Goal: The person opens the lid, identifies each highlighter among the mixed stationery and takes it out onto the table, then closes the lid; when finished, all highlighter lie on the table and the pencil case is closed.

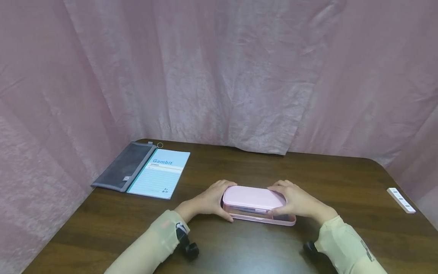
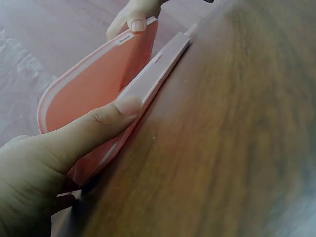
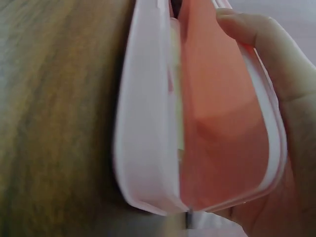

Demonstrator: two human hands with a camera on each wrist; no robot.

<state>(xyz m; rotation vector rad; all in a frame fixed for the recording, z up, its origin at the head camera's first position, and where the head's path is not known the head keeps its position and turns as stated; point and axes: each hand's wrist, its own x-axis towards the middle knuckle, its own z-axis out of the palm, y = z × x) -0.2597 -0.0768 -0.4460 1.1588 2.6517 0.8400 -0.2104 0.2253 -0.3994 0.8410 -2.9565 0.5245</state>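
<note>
A pink pencil case (image 1: 251, 196) lies on the brown table, its hinged lid (image 2: 98, 74) part-way raised above the base (image 2: 163, 59). My left hand (image 1: 213, 199) grips the case's left end, with the thumb against the front wall of the base. At the other end my right hand (image 1: 297, 199) holds the lid, its thumb on the lid's front edge in the right wrist view. Through the gap a long, pale yellowish item (image 3: 176, 89) shows inside. Most of the contents are hidden by the lid.
A light blue notebook (image 1: 159, 174) and a grey mesh zip pouch (image 1: 124, 165) lie at the back left of the table (image 1: 308, 167). A white power strip (image 1: 401, 200) lies near the right edge. Pink curtains (image 1: 219, 76) hang behind.
</note>
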